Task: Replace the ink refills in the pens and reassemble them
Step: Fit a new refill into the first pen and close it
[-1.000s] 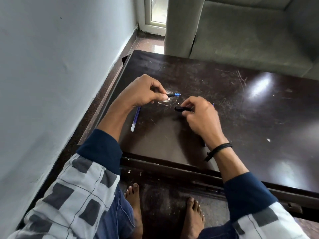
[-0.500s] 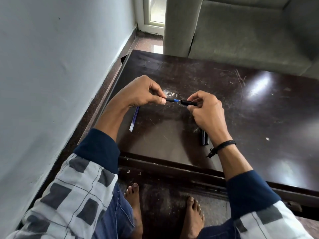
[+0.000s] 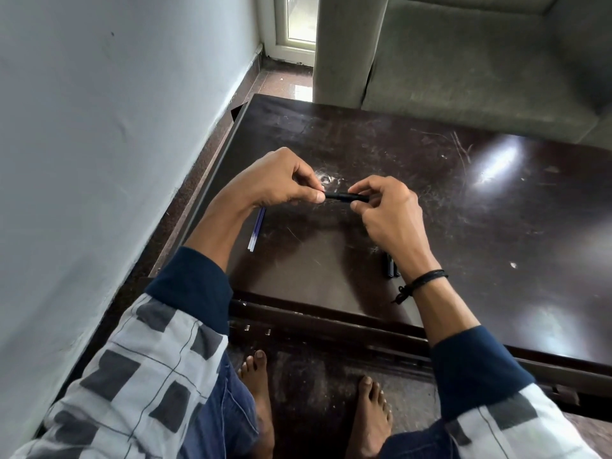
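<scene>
Left hand [image 3: 278, 180]: pinches one end of the black pen [image 3: 344, 196].
Right hand [image 3: 387, 210]: pinches the other end.
Pen: held just above the bench [image 3: 496, 226].
Refills [image 3: 256, 228]: on the bench by the left wrist.

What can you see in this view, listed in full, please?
pen: one, black, held between both hands
refills: seemingly two, blue, on table by left forearm
other pens: seemingly two, black, on table beside right wrist
table: one, dark brown, below the hands
sofa: one, grey-green, beyond the table
wristband: one, black, right wrist
feet: two, bare, floor below table edge
left hand: one, pinching pen's left end
right hand: one, pinching pen's right end
</scene>
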Demonstrator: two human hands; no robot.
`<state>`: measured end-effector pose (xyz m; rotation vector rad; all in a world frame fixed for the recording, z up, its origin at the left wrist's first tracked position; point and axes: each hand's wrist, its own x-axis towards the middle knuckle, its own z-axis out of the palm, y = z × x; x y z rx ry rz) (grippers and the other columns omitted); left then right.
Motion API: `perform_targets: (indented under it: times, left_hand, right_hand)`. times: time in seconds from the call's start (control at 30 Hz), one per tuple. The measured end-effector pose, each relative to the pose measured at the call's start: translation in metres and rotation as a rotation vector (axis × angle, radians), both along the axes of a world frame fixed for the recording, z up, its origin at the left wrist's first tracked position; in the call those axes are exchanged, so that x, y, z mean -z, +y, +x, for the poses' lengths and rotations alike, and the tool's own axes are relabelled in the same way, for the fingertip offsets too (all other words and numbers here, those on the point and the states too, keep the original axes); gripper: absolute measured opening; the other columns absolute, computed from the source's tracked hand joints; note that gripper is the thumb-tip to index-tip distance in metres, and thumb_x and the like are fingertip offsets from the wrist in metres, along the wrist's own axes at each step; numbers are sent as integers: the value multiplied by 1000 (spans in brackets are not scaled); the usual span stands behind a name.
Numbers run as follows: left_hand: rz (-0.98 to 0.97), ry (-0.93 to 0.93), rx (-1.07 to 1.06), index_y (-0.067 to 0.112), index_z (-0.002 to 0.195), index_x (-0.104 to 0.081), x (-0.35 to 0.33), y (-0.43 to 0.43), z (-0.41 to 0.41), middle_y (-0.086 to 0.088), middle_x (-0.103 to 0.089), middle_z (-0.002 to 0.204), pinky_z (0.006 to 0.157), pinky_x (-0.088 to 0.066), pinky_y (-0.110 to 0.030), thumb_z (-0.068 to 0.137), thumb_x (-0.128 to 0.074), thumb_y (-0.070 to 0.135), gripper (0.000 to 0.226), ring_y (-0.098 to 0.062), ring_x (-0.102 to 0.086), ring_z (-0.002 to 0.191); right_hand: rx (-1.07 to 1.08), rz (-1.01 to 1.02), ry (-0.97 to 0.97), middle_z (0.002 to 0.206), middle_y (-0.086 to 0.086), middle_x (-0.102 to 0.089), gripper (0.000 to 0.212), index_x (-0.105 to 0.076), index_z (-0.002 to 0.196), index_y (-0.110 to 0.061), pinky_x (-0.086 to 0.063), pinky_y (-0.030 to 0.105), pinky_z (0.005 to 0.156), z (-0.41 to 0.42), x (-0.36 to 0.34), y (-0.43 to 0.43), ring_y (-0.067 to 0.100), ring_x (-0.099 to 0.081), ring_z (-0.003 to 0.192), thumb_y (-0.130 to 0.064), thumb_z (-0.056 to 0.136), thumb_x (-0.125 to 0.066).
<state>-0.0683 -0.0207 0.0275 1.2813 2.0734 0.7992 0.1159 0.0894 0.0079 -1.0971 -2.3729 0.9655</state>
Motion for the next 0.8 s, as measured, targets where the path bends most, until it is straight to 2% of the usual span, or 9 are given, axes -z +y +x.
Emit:
perform_targets:
  times: [0.07, 0.2, 0.37, 0.53, 0.63, 0.7, 0.8]
  left_hand:
    - [1, 6, -3, 24, 88, -82, 0, 1, 3, 2, -75, 70, 56, -42, -9, 80, -84, 25, 8, -5, -61, 60]
    - [16, 8, -10, 22, 86, -82, 0, 3, 9, 2, -74, 67, 56, -42, -9, 81, -84, 25, 6, -5, -61, 56]
    - [30, 8, -19, 22, 81, -81, 0, 5, 15, 3, -72, 62, 57, -42, -8, 82, -84, 25, 4, -7, -58, 52]
    - [35, -2, -30, 20, 80, -81, 0, 5, 16, 3, -71, 61, 58, -43, -8, 83, -83, 25, 6, -6, -56, 51]
    - [47, -10, -39, 19, 79, -81, 1, 5, 16, -1, -74, 66, 60, -45, -9, 82, -83, 26, 7, -6, -57, 52]
    - [66, -15, -48, 18, 79, -81, 2, 6, 17, -4, -75, 67, 60, -45, -10, 82, -83, 24, 7, -6, -57, 51]
    - [98, -24, -54, 17, 79, -82, 3, 8, 19, -6, -74, 67, 59, -46, -12, 81, -84, 21, 5, -5, -56, 50]
  right_hand:
    - [-3, 3, 11, 104, -8, -68, 19, -76, 104, -29, -41, 20, 69, 0, 0, 0, 11, -62, 91, -17, 90, -73]
    - [2, -3, 49, 103, -4, -67, 18, -77, 105, -27, -41, 13, 67, 0, 0, 0, 11, -62, 90, -16, 91, -74]
    - [-33, 12, 59, 104, -6, -66, 18, -77, 106, -25, -47, 21, 74, -1, -2, -1, 10, -62, 90, -16, 91, -75]
    - [-38, -47, 81, 96, -7, -69, 20, -79, 107, -26, -41, 4, 66, -1, -2, 0, 2, -60, 81, -13, 91, -74]
    - [-26, -71, 97, 86, -10, -68, 18, -79, 105, -24, -42, 4, 61, 0, -2, 2, 2, -61, 78, -13, 93, -72]
    - [-23, -66, 97, 86, -10, -68, 17, -78, 103, -25, -42, 6, 61, 0, -2, 3, 1, -60, 77, -12, 93, -72]
    - [-29, -55, 109, 93, -9, -69, 18, -78, 98, -28, -48, 20, 72, 1, -1, 6, 6, -62, 81, -12, 91, -74]
